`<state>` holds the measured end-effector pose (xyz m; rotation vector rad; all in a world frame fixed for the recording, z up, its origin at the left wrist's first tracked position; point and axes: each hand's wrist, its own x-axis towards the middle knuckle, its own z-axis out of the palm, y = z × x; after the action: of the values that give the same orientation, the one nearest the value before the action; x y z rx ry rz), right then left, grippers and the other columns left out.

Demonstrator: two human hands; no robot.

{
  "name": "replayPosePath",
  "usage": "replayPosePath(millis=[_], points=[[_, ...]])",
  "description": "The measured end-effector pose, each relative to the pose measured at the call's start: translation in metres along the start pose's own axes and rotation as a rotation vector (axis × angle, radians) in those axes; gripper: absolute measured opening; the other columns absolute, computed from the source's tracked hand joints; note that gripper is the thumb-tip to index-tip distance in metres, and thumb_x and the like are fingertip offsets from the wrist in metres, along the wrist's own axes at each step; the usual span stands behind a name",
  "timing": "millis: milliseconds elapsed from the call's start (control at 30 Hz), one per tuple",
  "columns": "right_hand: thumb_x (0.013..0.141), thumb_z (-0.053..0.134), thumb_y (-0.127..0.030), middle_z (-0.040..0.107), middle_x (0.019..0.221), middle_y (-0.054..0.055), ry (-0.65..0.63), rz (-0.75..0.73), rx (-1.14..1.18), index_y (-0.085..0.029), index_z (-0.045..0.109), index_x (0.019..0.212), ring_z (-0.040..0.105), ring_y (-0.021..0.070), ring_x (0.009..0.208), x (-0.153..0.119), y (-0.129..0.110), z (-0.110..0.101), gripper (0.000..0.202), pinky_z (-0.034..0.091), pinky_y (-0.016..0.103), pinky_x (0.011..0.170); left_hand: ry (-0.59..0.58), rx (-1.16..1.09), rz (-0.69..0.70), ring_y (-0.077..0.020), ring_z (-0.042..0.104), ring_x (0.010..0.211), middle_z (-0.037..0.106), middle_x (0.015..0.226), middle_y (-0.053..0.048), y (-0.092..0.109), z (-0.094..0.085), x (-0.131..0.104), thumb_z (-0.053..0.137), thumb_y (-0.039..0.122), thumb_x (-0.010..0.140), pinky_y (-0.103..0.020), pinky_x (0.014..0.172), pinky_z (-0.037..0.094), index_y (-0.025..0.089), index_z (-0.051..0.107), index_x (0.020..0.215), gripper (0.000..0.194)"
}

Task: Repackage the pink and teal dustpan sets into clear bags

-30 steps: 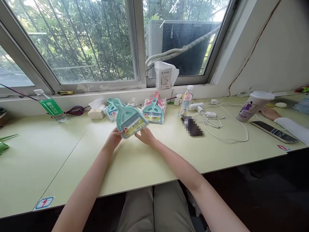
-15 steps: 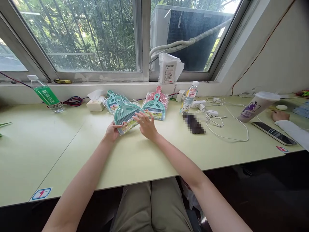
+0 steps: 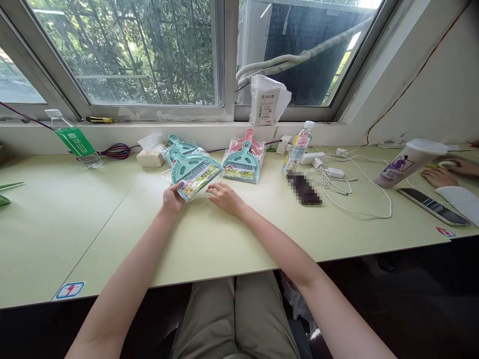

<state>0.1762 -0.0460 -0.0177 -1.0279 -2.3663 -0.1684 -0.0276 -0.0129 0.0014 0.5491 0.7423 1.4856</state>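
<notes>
My left hand [image 3: 173,199] grips the lower left corner of a teal dustpan and brush set [image 3: 196,172] in clear plastic wrap, its thumb on the front. The set is tilted, handle to the upper left, with a yellow-green label across its lower part. My right hand [image 3: 226,198] is beside the lower right edge of the wrap, fingers bent and close together; their tips are partly hidden, and what they pinch is unclear. Another teal wrapped set [image 3: 181,144] lies behind the held one. To its right, a teal set [image 3: 242,164] lies over a pink set [image 3: 250,135].
A tissue pack [image 3: 150,155], a green-labelled bottle [image 3: 77,142] and cables stand along the back. At right are a drink bottle [image 3: 299,147], a blurred dark object [image 3: 305,189], white chargers [image 3: 333,172], a tall cup [image 3: 411,162], a phone [image 3: 434,207] and another person's hands [image 3: 441,175].
My right hand has come down off the front of the held set to its lower right edge, its fingers drawing together. The other person's second hand has come into view at right.
</notes>
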Motion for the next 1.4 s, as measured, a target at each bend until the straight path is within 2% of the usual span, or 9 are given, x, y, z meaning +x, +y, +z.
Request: replayPosePath(millis=[133, 267, 467, 600, 767, 1033, 1167, 1300, 1400], points=[[0.098, 0.052, -0.038, 0.066, 0.123, 0.015, 0.020, 0.270, 0.236, -0.014, 0.063, 0.122, 0.058, 0.0257, 0.118, 0.001, -0.002, 0.006, 0.036, 0.048, 0.041, 0.102, -0.006, 0.056, -0.001, -0.0274, 0.073, 0.100, 0.075, 0.107, -0.013, 0.002, 0.000, -0.001, 0.054, 0.002, 0.078, -0.044, 0.092, 0.061, 0.012, 0.062, 0.126, 0.049], [0.096, 0.051, -0.042, 0.070, 0.111, 0.012, 0.166, 0.491, 0.596, -0.014, 0.062, 0.116, 0.065, 0.0201, 0.098, 0.006, -0.002, 0.010, 0.035, 0.052, 0.035, 0.088, -0.055, 0.145, -0.048, -0.0260, 0.074, 0.092, 0.076, 0.099, -0.013, 0.002, 0.001, -0.005, 0.057, 0.005, 0.076, -0.040, 0.086, 0.062, 0.008, 0.065, 0.121, 0.046], [0.082, 0.065, -0.051, 0.068, 0.078, 0.000, 0.439, 0.676, 0.968, -0.021, 0.059, 0.104, 0.065, 0.0160, 0.076, 0.011, 0.000, 0.010, 0.038, 0.051, 0.030, 0.075, -0.146, 0.311, -0.105, -0.0180, 0.072, 0.077, 0.076, 0.096, -0.009, 0.002, 0.003, -0.011, 0.067, 0.015, 0.078, -0.025, 0.065, 0.060, 0.011, 0.069, 0.114, 0.037], [0.077, 0.072, -0.047, 0.067, 0.076, -0.001, 0.550, 0.785, 1.137, -0.022, 0.057, 0.096, 0.066, 0.0156, 0.077, 0.011, 0.002, 0.009, 0.035, 0.054, 0.030, 0.077, -0.133, 0.348, -0.095, -0.0151, 0.071, 0.076, 0.076, 0.098, -0.007, 0.000, 0.003, -0.011, 0.068, 0.020, 0.084, -0.023, 0.065, 0.058, 0.015, 0.069, 0.114, 0.031], [0.073, 0.078, -0.041, 0.069, 0.082, -0.002, 0.575, 0.810, 1.283, -0.023, 0.052, 0.098, 0.069, 0.0143, 0.076, 0.011, 0.001, 0.011, 0.040, 0.057, 0.034, 0.088, -0.234, 0.340, -0.049, -0.0144, 0.070, 0.082, 0.075, 0.106, -0.005, -0.001, 0.001, -0.012, 0.072, 0.019, 0.083, -0.025, 0.073, 0.059, 0.019, 0.065, 0.125, 0.043], [0.075, 0.078, -0.039, 0.071, 0.086, -0.003, 0.460, 0.897, 1.391, -0.027, 0.042, 0.102, 0.073, 0.0163, 0.074, 0.012, 0.001, 0.019, 0.047, 0.063, 0.043, 0.086, -0.299, 0.412, -0.043, -0.0176, 0.070, 0.092, 0.072, 0.119, -0.007, -0.002, -0.001, -0.013, 0.071, 0.027, 0.083, -0.027, 0.078, 0.059, 0.020, 0.065, 0.122, 0.040], [0.072, 0.082, -0.032, 0.072, 0.092, -0.001, 0.500, 0.902, 1.450, -0.027, 0.043, 0.099, 0.073, 0.0178, 0.092, 0.011, 0.006, 0.022, 0.048, 0.060, 0.045, 0.096, -0.268, 0.436, -0.074, -0.0198, 0.071, 0.092, 0.074, 0.113, -0.007, -0.003, 0.003, -0.014, 0.064, 0.034, 0.088, -0.029, 0.076, 0.060, 0.018, 0.067, 0.115, 0.031], [0.072, 0.081, -0.026, 0.073, 0.095, 0.000, 0.539, 0.939, 1.501, -0.027, 0.043, 0.103, 0.073, 0.0176, 0.092, 0.009, 0.011, 0.018, 0.049, 0.061, 0.043, 0.094, -0.231, 0.458, -0.087, -0.0243, 0.072, 0.093, 0.075, 0.102, -0.010, -0.005, 0.006, -0.010, 0.056, 0.047, 0.092, -0.036, 0.080, 0.061, 0.017, 0.067, 0.114, 0.039], [0.072, 0.081, -0.021, 0.074, 0.097, 0.002, 0.533, 0.988, 1.472, -0.026, 0.045, 0.112, 0.074, 0.0184, 0.091, 0.009, 0.014, 0.016, 0.055, 0.062, 0.042, 0.091, -0.115, 0.495, -0.097, -0.0259, 0.073, 0.088, 0.075, 0.095, -0.011, -0.011, 0.006, -0.001, 0.055, 0.055, 0.092, -0.039, 0.077, 0.061, 0.016, 0.068, 0.110, 0.045]])
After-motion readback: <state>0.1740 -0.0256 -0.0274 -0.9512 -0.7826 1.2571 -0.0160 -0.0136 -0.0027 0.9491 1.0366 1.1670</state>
